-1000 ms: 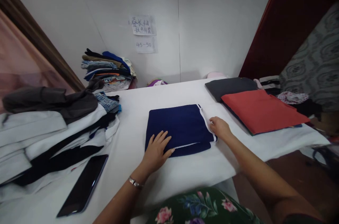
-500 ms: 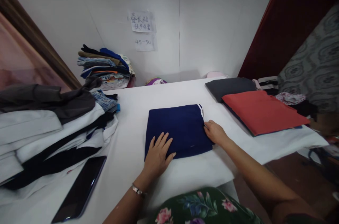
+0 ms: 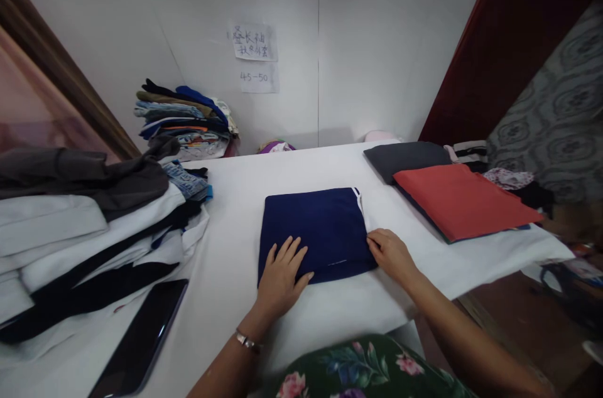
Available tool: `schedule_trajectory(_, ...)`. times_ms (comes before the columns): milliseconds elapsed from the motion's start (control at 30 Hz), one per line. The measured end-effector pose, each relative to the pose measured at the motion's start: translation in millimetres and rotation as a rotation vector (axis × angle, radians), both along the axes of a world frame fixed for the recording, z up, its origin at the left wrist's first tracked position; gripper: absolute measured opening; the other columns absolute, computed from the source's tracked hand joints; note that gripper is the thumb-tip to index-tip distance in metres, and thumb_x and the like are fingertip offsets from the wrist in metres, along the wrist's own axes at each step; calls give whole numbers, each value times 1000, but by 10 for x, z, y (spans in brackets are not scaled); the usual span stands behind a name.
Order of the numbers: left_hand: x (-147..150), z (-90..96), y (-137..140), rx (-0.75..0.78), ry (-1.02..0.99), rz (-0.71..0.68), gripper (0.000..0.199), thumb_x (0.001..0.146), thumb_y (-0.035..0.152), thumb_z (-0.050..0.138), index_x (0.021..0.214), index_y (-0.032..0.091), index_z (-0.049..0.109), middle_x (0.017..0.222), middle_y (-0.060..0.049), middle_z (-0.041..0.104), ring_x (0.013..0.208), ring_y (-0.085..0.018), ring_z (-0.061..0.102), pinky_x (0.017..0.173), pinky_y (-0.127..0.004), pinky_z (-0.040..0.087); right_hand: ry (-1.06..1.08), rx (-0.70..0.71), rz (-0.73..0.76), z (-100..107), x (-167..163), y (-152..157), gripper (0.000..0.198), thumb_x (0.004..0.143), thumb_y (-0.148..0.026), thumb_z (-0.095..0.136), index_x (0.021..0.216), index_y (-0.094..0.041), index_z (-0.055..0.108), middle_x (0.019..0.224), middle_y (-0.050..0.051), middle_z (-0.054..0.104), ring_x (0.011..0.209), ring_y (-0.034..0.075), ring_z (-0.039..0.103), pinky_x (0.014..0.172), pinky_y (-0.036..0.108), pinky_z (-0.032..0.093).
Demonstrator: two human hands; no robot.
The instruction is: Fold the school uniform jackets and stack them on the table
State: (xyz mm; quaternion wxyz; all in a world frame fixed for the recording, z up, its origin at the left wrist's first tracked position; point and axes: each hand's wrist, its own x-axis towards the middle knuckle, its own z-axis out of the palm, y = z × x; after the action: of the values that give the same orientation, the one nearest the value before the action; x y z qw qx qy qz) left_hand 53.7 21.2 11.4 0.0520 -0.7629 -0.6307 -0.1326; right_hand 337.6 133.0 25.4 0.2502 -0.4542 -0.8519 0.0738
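A navy blue garment [image 3: 313, 222], folded into a rough rectangle, lies flat on the white-covered table in front of me. A white strip shows along its right edge near the far corner. My left hand [image 3: 282, 272] rests on the garment's near left part, fingers spread. At the right edge, my right hand [image 3: 389, 253] has its fingertips closed on the cloth of the navy garment. A thin light line runs across the near part of the garment.
A red folded garment [image 3: 461, 200] and a dark grey one [image 3: 409, 159] lie at the right. Loose clothes [image 3: 85, 216] are heaped at the left, near a phone [image 3: 141, 335]. A clothes stack [image 3: 186, 122] stands by the wall. The table's front edge is close to me.
My right hand has slid slightly toward me along the garment's right edge. My left hand stays nearly in place. The light line on the near part has become longer.
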Motion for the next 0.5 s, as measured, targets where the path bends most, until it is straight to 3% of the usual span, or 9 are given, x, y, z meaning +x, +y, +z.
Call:
schedule_trajectory(100,-1,8,-1,-8,-5,-1,50,90,43,49,135,22,50,149,-7,43,140,-28,33,112,-54,26,142,-117,24,-5,66,112,29,90,-30,45,94,-20,72,93,8,72,87,23,65,82,37,50)
schedule_trajectory(233,-2,12,0,-18,-15,0,50,90,43,48,135,22,50,149,-7,42,140,-27,32,112,-54,26,530,-503,13,-75,171,446,35,80,-48,58,90,-19,73,77,6,72,70,20,66,67,34,53)
schedule_trajectory(300,-2,12,1,-17,-23,1,50,90,43,48,135,22,49,149,-7,42,140,-27,32,112,-55,25,663,-615,-28,-118,206,652,46,72,-55,64,94,-15,72,73,7,70,59,18,63,57,32,52)
schedule_trajectory(400,3,22,-3,-17,-34,-1,50,90,42,49,135,22,49,149,-8,42,140,-28,32,113,-54,25,702,-569,-87,-165,189,933,55,72,-59,61,102,-13,70,82,11,71,60,18,63,55,33,51)
schedule_trajectory(500,9,39,-11,-29,-40,2,50,89,41,49,135,22,50,149,-8,43,140,-28,32,113,-54,25,686,-479,-106,-206,54,1130,59,77,-60,55,113,-14,65,108,15,69,94,25,66,78,39,54)
